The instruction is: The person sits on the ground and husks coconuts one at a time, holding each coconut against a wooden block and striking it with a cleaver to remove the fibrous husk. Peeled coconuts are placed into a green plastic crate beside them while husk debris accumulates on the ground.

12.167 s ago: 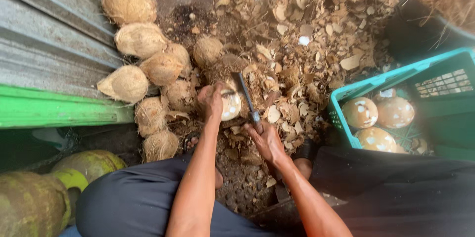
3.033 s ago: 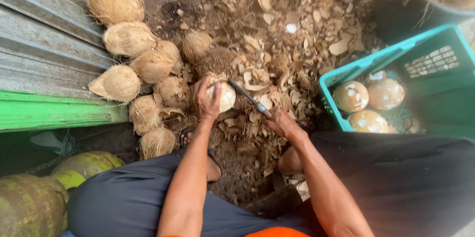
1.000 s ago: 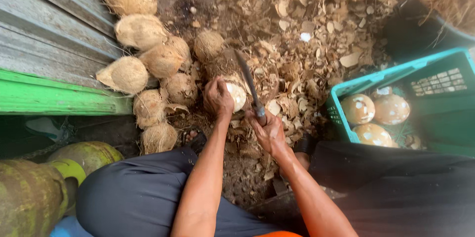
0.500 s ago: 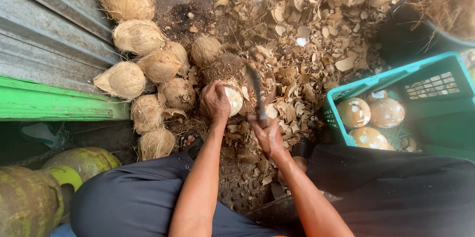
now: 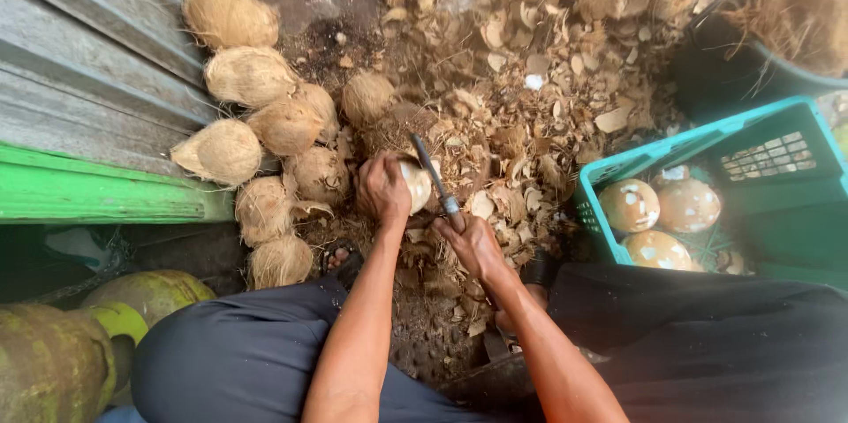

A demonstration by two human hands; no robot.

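Left hand (image 5: 382,189) is wrapped around a pale peeled coconut (image 5: 416,186), pinning it on the husk-littered ground (image 5: 530,79). Right hand (image 5: 474,242) is fisted on a knife (image 5: 435,180), blade angled up against the coconut, both forearms stretched forward.

Husked brown coconuts (image 5: 250,76) lie clustered beside a grey corrugated sheet (image 5: 79,61) with a green edge (image 5: 88,195), shell chips (image 5: 548,61) litter the ground, three peeled coconuts (image 5: 658,251) sit in a teal crate (image 5: 768,202), and green coconuts (image 5: 53,361) rest at lower left.
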